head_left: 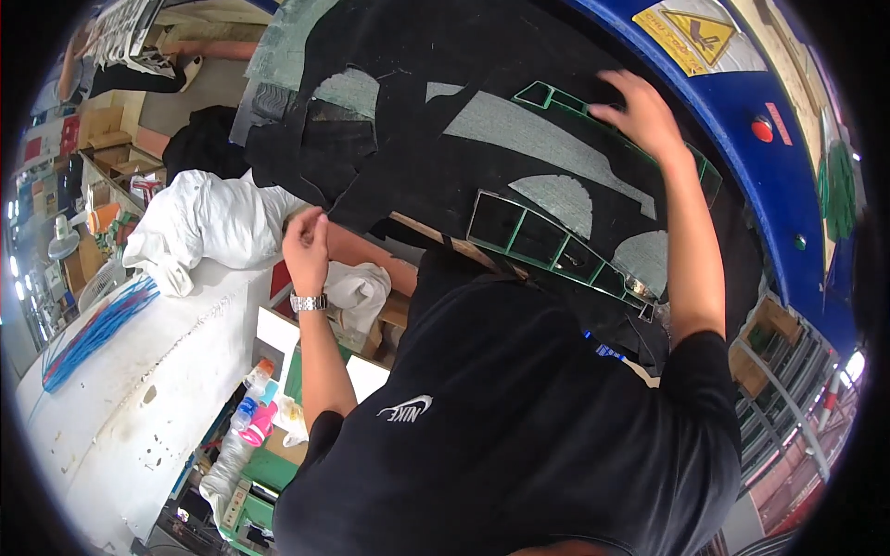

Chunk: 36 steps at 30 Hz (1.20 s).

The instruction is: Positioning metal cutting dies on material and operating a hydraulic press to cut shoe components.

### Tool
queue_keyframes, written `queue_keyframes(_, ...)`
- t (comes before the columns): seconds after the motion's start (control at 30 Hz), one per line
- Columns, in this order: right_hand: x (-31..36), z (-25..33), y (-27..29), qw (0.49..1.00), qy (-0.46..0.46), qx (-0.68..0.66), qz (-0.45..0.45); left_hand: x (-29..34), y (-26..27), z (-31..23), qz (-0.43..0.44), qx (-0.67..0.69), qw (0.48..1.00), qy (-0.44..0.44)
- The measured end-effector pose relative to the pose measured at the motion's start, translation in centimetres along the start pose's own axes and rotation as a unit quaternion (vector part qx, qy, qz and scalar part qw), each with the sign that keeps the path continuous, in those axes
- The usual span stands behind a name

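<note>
My right hand reaches over the far right of the black sheet material, fingers spread and slightly blurred. Beneath and beside it lies a long green-edged metal cutting die, partly hidden by the hand and forearm. A second green cutting die rests nearer my body, with crossbars dividing its frame. My left hand is at the near left corner of the black material, fingers curled together. Whether they pinch its edge cannot be made out. Cut-out gaps in the black sheet show a grey surface.
A blue machine beam with a red button curves along the right. White cloth and a bundle of blue cords lie on a white surface at left. A blue marker lies close to my body.
</note>
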State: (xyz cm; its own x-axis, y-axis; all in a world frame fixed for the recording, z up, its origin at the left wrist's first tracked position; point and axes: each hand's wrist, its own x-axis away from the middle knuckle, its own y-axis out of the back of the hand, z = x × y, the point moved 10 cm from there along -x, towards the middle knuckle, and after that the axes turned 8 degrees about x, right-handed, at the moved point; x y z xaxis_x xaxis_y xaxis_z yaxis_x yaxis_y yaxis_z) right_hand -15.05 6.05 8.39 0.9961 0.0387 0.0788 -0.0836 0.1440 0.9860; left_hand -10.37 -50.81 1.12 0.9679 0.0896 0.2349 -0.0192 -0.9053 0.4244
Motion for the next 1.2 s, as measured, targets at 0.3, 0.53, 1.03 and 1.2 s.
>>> queue_keyframes(0.3, 6.9, -10.0, -1.4, 0.997, -0.047, -0.035, 0.050, -4.2, -21.3, -16.3, 0.228, 0.003, 0.940, -0.255)
queue_keyframes(0.53, 6.1, -14.2, -4.0, 0.959, -0.081, -0.187, 0.199, 0.1, -37.3, -14.5, 0.442, 0.270, 0.839, 0.169)
queue_keyframes(1.03, 7.0, -12.0, -2.0, 0.963, 0.002, -0.265, 0.058, 0.8, -45.6, -15.2, 0.282, 0.396, 0.841, 0.237)
queue_keyframes(1.2, 6.9, -12.0, -1.6, 0.961, -0.030, -0.263, 0.077, 3.8, -41.1, -14.4, 0.299, 0.463, 0.812, 0.192)
